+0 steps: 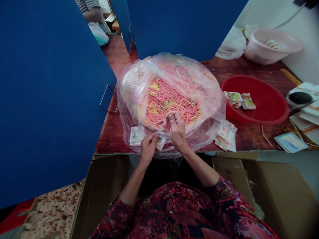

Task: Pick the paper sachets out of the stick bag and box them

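My left hand point(148, 147) pinches a small clear printed packet point(161, 136) by its edge, in front of the big plastic bag. Close beside it, my right hand point(176, 130) is closed, its thumb against the curled fingers; what lies in them, if anything, is too small to make out. Behind both hands, the large clear plastic bag point(132, 86) gapes around a heap of thin pink and yellow sticks point(171, 96). Left of my left hand, another printed packet point(135, 136) lies at the bag's front edge.
On the right stands a red basin point(269, 106) with several filled packets point(233, 97). A stack of flat packets point(226, 136) and a spiral notebook point(290, 142) lie near the table edge. Farther back is a pale pink basin point(261, 49). Blue partitions point(54, 83) flank the table; another person point(93, 13) shows behind.
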`<state>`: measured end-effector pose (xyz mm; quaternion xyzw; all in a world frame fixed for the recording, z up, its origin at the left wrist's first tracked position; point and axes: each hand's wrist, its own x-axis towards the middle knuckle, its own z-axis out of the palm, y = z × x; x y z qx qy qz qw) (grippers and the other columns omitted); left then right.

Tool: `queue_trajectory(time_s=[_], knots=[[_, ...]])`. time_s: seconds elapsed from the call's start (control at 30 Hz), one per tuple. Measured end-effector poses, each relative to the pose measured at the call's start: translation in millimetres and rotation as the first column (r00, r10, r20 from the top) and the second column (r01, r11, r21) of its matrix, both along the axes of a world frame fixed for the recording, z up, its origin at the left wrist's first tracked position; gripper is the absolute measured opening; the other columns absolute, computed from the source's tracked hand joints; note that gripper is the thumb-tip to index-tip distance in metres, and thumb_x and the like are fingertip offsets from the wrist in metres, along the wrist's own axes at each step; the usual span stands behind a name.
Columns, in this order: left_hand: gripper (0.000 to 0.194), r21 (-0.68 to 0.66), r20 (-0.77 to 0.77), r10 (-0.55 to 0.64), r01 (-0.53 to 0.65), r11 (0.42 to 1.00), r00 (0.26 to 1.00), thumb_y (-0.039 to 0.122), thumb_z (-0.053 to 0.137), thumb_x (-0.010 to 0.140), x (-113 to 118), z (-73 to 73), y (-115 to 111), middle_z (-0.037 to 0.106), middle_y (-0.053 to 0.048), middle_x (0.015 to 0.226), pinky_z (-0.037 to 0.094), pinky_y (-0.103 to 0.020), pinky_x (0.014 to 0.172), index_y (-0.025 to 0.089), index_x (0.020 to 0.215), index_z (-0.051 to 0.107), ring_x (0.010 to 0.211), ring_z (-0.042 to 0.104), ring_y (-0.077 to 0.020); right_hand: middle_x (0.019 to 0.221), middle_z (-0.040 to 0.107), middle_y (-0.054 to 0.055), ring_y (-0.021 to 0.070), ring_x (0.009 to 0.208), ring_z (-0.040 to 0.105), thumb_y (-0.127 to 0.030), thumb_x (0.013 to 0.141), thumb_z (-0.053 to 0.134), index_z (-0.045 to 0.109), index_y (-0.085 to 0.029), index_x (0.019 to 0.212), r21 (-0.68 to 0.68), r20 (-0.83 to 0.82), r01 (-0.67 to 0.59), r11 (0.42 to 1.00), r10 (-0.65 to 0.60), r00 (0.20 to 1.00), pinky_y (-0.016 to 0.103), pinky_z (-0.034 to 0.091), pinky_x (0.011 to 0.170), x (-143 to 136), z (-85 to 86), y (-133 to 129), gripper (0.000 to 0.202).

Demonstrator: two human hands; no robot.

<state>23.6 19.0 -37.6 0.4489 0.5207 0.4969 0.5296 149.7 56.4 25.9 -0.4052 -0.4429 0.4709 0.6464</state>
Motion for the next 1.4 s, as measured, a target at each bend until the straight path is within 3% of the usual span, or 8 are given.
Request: queue_trajectory(time_s=[0.23, 0.47, 0.6, 0.73, 0.97, 1.1, 1.27, 1.4], knots=[[0.039, 0.037, -0.038, 0.017, -0.016, 0.999, 0.999, 0.048, 0.069, 0.084, -0.4, 2.6, -2.0, 0.080, -0.007, 0.096, 0.056, -0.031, 0.078, 0.017, 0.104, 0.081, 0.084, 0.071, -0.0205, 0.068, 0.058, -0.004, 0.0150, 0.073, 0.064, -0.042, 0.100, 0.049, 0.054, -0.023, 0.088, -0.090, -0.086, -0.079, 0.993, 0.071, 0.994, 0.032, 0.054, 0.080, -1.0, -14.0, 1.3, 0.023], [0.036, 0.059, -0.046, 0.085, -0.082, 0.995, 0.995, 0.048, 0.070, 0.085, 1.4, 2.2, -0.6, 0.078, -0.005, 0.089, 0.053, -0.028, 0.075, 0.018, 0.101, 0.081, 0.080, 0.068, -0.0182, 0.090, 0.071, 0.003, 0.0162, 0.082, 0.063, -0.046, 0.100, 0.048, 0.056, -0.023, 0.088, -0.107, 0.113, -0.122, 0.987, 0.134, 0.985, 0.031, 0.051, 0.078, -3.1, -5.4, -10.6, 0.027], [0.036, 0.038, 0.111, 0.114, -0.119, 0.992, 0.987, 0.049, 0.071, 0.085, 4.5, -3.0, 3.5, 0.075, -0.003, 0.085, 0.052, -0.026, 0.075, 0.019, 0.103, 0.079, 0.077, 0.065, -0.0147, 0.115, 0.068, 0.007, 0.0211, 0.109, 0.062, -0.048, 0.101, 0.046, 0.060, -0.024, 0.102, -0.035, 0.324, -0.176, 0.984, 0.178, 0.929, 0.038, 0.046, 0.100, 1.0, -3.3, -14.0, 0.027], [0.033, 0.024, 0.366, 0.126, -0.144, 0.989, 0.922, 0.045, 0.081, 0.078, 8.5, 3.2, 12.1, 0.075, -0.001, 0.090, 0.052, -0.025, 0.083, 0.022, 0.100, 0.078, 0.081, 0.066, -0.0123, 0.132, 0.056, 0.010, 0.0236, 0.122, 0.054, -0.047, 0.091, 0.065, 0.052, -0.025, 0.123, 0.066, 0.400, -0.112, 0.992, 0.076, 0.913, 0.042, 0.042, 0.108, 6.9, -8.2, -12.5, 0.041], [0.030, -0.008, 0.478, 0.123, -0.135, 0.991, 0.870, 0.036, 0.089, 0.068, 5.1, 15.1, 21.0, 0.075, 0.000, 0.093, 0.052, -0.026, 0.086, 0.021, 0.091, 0.076, 0.086, 0.067, -0.0134, 0.090, 0.055, 0.001, 0.0162, 0.083, 0.053, -0.042, 0.090, 0.064, 0.050, -0.024, 0.084, -0.031, 0.229, -0.074, 0.997, 0.079, 0.970, 0.030, 0.047, 0.077, 12.0, -18.5, -14.9, 0.023], [0.025, -0.054, 0.435, 0.145, -0.135, 0.989, 0.889, 0.033, 0.088, 0.067, 1.8, 13.2, 21.6, 0.074, 0.001, 0.085, 0.050, -0.027, 0.086, 0.019, 0.083, 0.075, 0.083, 0.066, -0.0125, 0.085, 0.055, 0.000, 0.0156, 0.081, 0.053, -0.039, 0.085, 0.068, 0.054, -0.023, 0.081, -0.073, 0.177, -0.112, 0.991, 0.123, 0.977, 0.029, 0.045, 0.076, 13.6, -20.1, -16.4, 0.022], [0.028, -0.157, 0.511, 0.191, -0.127, 0.979, 0.838, 0.030, 0.088, 0.063, 9.3, 16.0, 20.7, 0.074, 0.001, 0.087, 0.052, -0.030, 0.089, 0.019, 0.083, 0.071, 0.085, 0.068, -0.0130, 0.077, 0.053, -0.003, 0.0130, 0.071, 0.050, -0.037, 0.084, 0.068, 0.055, -0.023, 0.082, -0.158, 0.073, -0.022, 0.987, 0.034, 0.997, 0.026, 0.043, 0.069, 12.2, -32.2, -13.1, 0.019], [0.026, -0.097, 0.409, 0.080, -0.043, 0.994, 0.909, 0.035, 0.083, 0.070, 19.2, 17.7, 12.3, 0.073, -0.001, 0.091, 0.052, -0.030, 0.088, 0.019, 0.086, 0.071, 0.087, 0.068, -0.0149, 0.078, 0.059, -0.003, 0.0138, 0.069, 0.052, -0.046, 0.086, 0.068, 0.061, -0.022, 0.091, -0.194, 0.100, -0.028, 0.981, 0.048, 0.994, 0.026, 0.044, 0.067, 12.1, -33.5, -18.6, 0.025]])
